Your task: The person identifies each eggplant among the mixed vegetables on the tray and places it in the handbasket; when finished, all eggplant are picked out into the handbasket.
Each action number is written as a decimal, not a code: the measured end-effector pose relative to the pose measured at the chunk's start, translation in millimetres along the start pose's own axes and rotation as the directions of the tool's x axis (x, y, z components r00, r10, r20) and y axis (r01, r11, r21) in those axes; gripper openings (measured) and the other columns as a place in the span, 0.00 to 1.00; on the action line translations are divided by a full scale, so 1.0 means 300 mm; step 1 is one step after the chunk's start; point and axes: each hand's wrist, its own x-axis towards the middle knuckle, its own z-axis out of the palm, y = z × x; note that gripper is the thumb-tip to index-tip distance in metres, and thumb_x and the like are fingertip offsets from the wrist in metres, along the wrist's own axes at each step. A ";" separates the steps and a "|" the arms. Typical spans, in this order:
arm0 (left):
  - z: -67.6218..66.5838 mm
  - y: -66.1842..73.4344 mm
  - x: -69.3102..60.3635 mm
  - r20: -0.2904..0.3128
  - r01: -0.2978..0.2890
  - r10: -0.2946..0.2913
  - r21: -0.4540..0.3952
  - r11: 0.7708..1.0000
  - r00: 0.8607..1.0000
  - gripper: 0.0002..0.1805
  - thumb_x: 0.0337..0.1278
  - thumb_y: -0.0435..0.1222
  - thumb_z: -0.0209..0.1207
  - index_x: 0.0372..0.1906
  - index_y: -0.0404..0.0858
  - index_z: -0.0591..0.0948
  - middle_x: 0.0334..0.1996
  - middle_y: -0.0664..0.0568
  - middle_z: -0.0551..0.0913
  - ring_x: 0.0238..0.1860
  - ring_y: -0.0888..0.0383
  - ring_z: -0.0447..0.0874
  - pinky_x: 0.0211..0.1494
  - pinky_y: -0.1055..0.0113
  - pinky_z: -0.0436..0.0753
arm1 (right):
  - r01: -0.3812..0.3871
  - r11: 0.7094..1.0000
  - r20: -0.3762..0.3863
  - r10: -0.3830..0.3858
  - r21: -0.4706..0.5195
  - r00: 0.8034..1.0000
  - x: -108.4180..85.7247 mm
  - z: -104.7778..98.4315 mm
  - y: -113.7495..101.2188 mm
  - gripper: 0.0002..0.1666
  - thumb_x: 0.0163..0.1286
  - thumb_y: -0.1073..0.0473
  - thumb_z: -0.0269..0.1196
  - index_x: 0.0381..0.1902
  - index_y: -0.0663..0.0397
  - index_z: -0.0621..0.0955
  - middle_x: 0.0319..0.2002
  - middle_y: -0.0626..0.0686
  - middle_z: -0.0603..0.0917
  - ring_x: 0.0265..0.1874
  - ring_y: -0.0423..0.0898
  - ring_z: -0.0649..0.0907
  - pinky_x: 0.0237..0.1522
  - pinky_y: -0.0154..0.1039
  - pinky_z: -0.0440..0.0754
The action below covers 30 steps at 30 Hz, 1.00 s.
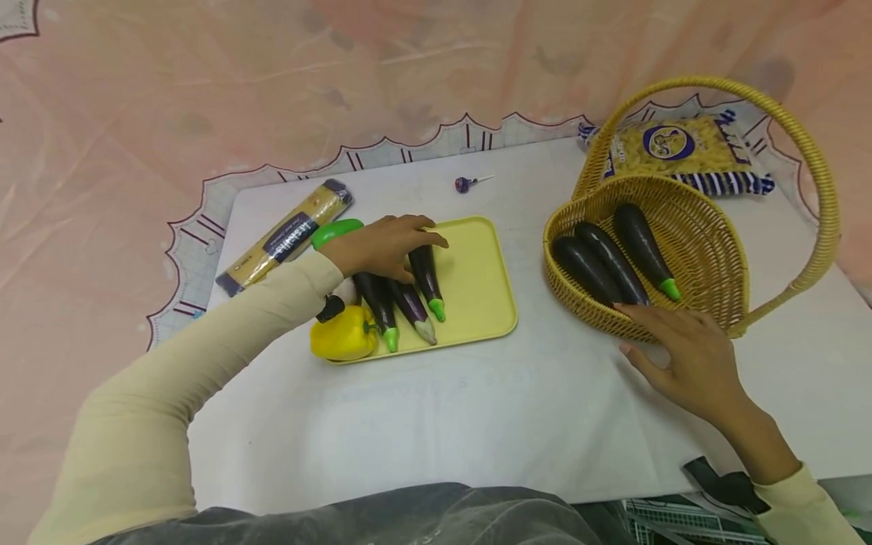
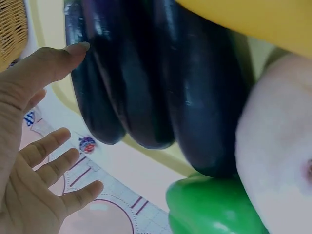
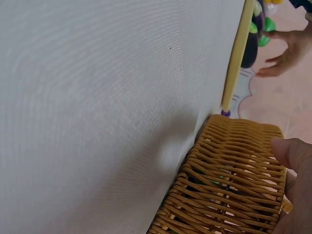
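In the head view, my left hand [image 1: 388, 246] reaches over three dark eggplants [image 1: 425, 276] lying side by side on a yellow tray [image 1: 480, 280]. The left wrist view shows its fingers spread and thumb extended beside the eggplants [image 2: 131, 83], nothing held. A yellow bell pepper [image 1: 344, 333], a green pepper [image 2: 214, 202] and a pale round item [image 2: 275, 151] of unclear kind lie next to them. At the near rim of a wicker basket [image 1: 708, 250], my right hand [image 1: 695, 363] rests loosely, its fingers over the edge and thumb outside. Three more eggplants [image 1: 636, 242] lie in the basket.
A tall arched handle [image 1: 827, 189] rises over the basket. Behind it lies a bag of pasta [image 1: 708, 147]; left of the tray is a spaghetti pack [image 1: 289, 235]. A lollipop [image 1: 465, 184] lies beyond the tray on the white tablecloth [image 1: 436, 424].
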 end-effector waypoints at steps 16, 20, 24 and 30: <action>0.005 -0.018 0.080 0.159 0.030 -0.038 0.049 0.998 0.987 0.36 0.53 0.40 0.69 0.69 0.50 0.71 0.73 0.38 0.59 0.74 0.43 0.54 0.71 0.38 0.57 | 0.000 1.000 -0.013 0.000 0.026 1.000 0.000 0.000 0.004 0.37 0.72 0.28 0.46 0.62 0.45 0.79 0.46 0.60 0.86 0.42 0.60 0.83 0.43 0.53 0.70; 0.014 -0.020 0.096 0.176 0.026 -0.032 0.036 0.999 0.984 0.35 0.54 0.41 0.69 0.68 0.49 0.72 0.71 0.39 0.61 0.73 0.43 0.57 0.70 0.39 0.60 | 0.000 1.000 -0.013 0.000 0.022 1.000 0.002 0.001 0.003 0.37 0.72 0.28 0.45 0.62 0.45 0.80 0.46 0.60 0.86 0.42 0.60 0.83 0.43 0.54 0.70; 0.017 -0.020 0.107 0.189 0.028 -0.031 0.017 0.999 0.981 0.33 0.54 0.41 0.69 0.67 0.49 0.73 0.70 0.41 0.64 0.71 0.43 0.60 0.69 0.40 0.62 | 0.005 1.000 -0.027 -0.004 0.015 1.000 0.002 0.003 0.007 0.37 0.72 0.28 0.45 0.61 0.46 0.80 0.46 0.60 0.87 0.41 0.60 0.84 0.44 0.54 0.71; 0.023 -0.021 0.116 0.203 0.032 -0.032 0.005 0.999 0.979 0.30 0.54 0.40 0.69 0.64 0.47 0.75 0.65 0.43 0.67 0.65 0.45 0.65 0.68 0.45 0.66 | 0.006 1.000 -0.050 -0.005 0.029 0.999 -0.002 0.009 0.011 0.36 0.72 0.29 0.46 0.60 0.46 0.81 0.45 0.59 0.87 0.40 0.59 0.84 0.45 0.55 0.71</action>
